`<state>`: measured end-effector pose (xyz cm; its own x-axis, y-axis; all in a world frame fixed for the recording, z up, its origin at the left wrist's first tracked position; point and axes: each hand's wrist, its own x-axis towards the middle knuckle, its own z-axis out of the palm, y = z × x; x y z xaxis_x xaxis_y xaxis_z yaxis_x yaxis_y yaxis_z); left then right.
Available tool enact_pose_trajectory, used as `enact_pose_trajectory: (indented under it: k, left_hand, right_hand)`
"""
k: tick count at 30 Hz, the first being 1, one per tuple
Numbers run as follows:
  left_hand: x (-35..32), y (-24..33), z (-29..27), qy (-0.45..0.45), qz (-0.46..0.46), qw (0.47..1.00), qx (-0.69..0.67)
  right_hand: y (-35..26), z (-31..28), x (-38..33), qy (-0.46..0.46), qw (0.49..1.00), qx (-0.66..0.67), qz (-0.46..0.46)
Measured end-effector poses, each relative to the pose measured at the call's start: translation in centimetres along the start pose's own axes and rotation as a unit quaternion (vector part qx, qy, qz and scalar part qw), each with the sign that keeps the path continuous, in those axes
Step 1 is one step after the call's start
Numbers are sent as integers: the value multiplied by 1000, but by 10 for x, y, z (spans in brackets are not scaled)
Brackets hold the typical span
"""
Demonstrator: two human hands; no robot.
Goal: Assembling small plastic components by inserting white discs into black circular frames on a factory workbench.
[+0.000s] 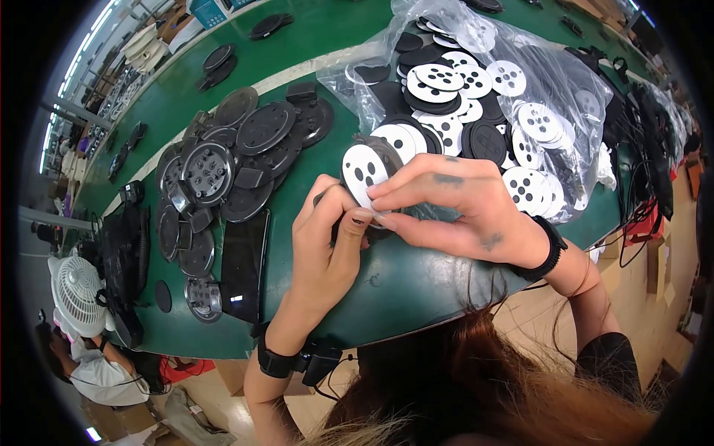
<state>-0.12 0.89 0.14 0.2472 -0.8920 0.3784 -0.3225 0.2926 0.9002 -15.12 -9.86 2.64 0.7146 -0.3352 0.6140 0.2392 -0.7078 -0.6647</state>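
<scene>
Both my hands meet over the table around a white round pad with dark holes (363,171). My right hand (465,212) pinches the pad's lower right edge between thumb and fingers. My left hand (327,238) is curled below and beside it, its fingers closed on a dark round part (384,151) that shows behind the pad. Much of this dark part is hidden by the pad and my fingers. Just beyond lies a pile of similar white pads (435,82) and black discs (487,143), partly inside a clear plastic bag (580,85).
Left of my hands, black round plastic housings (208,172) lie heaped on the green table (387,290). A dark glossy panel (245,264) lies near the front edge. A white fan (78,286) stands far left, near another person (108,375). Cables (647,215) hang at the right.
</scene>
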Motion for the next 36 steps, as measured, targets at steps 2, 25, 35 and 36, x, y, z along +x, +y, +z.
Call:
enact_pose_trajectory:
  k: [2,25,35,36]
  left_hand:
    - [-2,-1,-3,-30,-11,999,40]
    - [0,-1,5,24,86,984,154]
    - [-1,0,2,-4,90,990,107]
    - [-1,0,1,-4,90,990,107]
  right_hand:
    - [1,0,0,-1,1000,7,2]
    - [-2,4,-5,16,995,-82,-53]
    - [-5,-3,-1,7,999,31,13]
    - [-5,-4,0,-1,999,34,20]
